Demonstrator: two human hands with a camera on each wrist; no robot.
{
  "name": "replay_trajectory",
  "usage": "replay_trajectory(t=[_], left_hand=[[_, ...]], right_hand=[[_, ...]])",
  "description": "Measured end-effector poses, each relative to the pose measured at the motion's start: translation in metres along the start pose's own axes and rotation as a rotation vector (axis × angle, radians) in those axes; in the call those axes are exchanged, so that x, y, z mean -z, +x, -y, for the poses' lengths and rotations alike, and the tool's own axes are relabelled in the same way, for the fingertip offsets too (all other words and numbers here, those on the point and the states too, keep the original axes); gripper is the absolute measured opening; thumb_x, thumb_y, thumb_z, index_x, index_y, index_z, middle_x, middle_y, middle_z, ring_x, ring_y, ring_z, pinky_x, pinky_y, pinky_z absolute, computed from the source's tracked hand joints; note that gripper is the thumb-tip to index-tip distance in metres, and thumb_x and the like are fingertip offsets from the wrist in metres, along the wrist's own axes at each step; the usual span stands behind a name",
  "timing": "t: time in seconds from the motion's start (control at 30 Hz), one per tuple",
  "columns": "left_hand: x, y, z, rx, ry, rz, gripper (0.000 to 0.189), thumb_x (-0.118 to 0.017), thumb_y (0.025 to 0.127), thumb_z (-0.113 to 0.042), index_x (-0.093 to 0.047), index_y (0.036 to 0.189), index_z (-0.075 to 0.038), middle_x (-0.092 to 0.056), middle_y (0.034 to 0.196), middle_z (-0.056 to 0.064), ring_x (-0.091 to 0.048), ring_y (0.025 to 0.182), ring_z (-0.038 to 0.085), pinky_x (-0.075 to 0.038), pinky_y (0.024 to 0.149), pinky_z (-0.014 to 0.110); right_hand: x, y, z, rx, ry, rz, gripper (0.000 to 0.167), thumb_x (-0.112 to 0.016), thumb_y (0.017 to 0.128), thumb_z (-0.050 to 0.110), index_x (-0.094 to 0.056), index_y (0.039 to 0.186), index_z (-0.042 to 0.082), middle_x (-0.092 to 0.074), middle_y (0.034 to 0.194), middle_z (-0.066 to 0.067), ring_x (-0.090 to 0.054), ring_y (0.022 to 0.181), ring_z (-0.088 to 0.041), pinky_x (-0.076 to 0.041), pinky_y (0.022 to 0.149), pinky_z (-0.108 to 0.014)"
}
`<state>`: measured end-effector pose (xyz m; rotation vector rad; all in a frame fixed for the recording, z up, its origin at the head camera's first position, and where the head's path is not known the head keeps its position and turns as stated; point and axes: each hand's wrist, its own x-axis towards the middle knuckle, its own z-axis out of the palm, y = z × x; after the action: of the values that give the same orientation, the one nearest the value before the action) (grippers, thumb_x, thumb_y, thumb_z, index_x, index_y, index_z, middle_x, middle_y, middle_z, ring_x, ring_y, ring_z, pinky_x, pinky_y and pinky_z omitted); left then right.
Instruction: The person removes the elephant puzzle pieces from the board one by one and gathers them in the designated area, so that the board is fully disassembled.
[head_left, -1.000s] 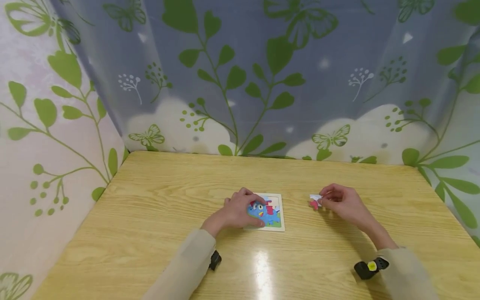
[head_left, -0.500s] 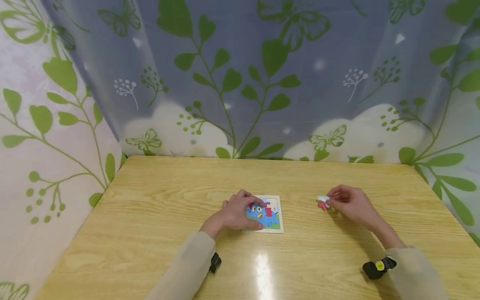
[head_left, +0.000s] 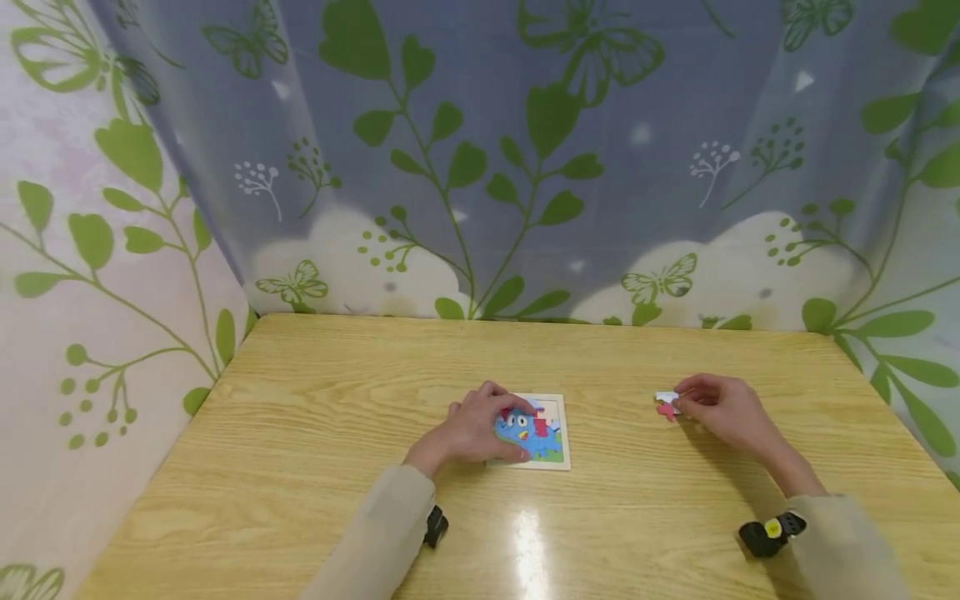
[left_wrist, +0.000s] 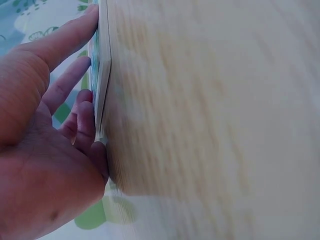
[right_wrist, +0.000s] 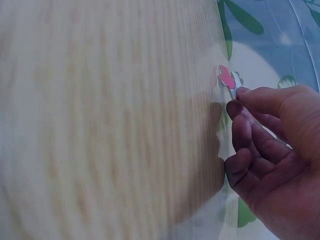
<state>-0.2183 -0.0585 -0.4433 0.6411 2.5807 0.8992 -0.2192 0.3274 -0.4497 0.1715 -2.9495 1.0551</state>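
Your right hand (head_left: 726, 408) and its puzzle piece (head_left: 666, 398) sit farther right than a second ago, so the space to the puzzle tray (head_left: 551, 466) is wider; your left hand (head_left: 472, 429) holds its place on the tray.

Right: thumb and index pinch the piece at its edge, remaining fingers folded loosely underneath. Edge grip probably keeps the printed face readable: head view shows pale blue-white with a pink patch. Right wrist view has the piece tipped up, close over the table (head_left: 337, 400); can't tell if its lower edge touches.

Left: fingers curl round the tray's left side, index arched over the upper part, thumb along the near edge. Reads as a brace, likely to stop a light tray skating and to keep the loose-fit pieces seated. Cost: your hand hides the left part of the picture. Can't tell how hard you're pressing.

Tray lies flat on the table between your hands, tight to the left one, well apart from the right. It shows a blue cartoon figure (head_left: 517, 425), big eyes, red bits, green along the bottom. Pale bare patch (head_left: 550, 410) at upper right looks unfilled, and your left grip leaves it uncovered.

Black wrist units (head_left: 765, 540) ride below both hands, off the tray; patterned curtain (head_left: 480, 208) stands behind the table
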Motion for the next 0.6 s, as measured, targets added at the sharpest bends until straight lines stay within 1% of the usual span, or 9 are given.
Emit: replay_trajectory(t=[0.13,0.37,0.6], left_hand=[[0.0005,0.0005,-0.0006,-0.004,-0.001,-0.001,0.051,-0.085,0.082,-0.034,-0.067,0.129,-0.030,-0.049,0.136,0.005,-0.045,0.118,0.027,-0.031,0.092,0.048],[-0.0002,0.0014,0.0006,0.001,-0.001,0.001,0.052,-0.086,0.082,-0.035,-0.067,0.129,-0.030,-0.049,0.134,0.004,-0.045,0.117,0.025,-0.030,0.091,0.047],[0.0001,0.0026,0.0009,0.003,0.006,0.001,0.052,-0.086,0.081,-0.036,-0.066,0.129,-0.032,-0.049,0.136,0.003,-0.045,0.117,0.025,-0.030,0.092,0.047]], right_hand=[[0.0017,-0.0007,-0.0027,-0.008,-0.001,0.005,0.024,-0.071,0.097,0.019,-0.070,0.112,0.001,-0.075,0.097,-0.013,-0.064,0.079,-0.003,-0.052,0.064,-0.025],[0.0030,-0.0001,-0.0050,-0.019,0.001,0.026,0.025,-0.070,0.098,0.022,-0.071,0.114,0.002,-0.076,0.100,-0.012,-0.065,0.082,-0.004,-0.051,0.067,-0.024],[0.0053,0.0023,-0.0066,-0.031,0.014,0.031,0.030,-0.069,0.099,0.026,-0.071,0.116,0.000,-0.076,0.102,-0.014,-0.065,0.081,-0.004,-0.051,0.065,-0.024]])
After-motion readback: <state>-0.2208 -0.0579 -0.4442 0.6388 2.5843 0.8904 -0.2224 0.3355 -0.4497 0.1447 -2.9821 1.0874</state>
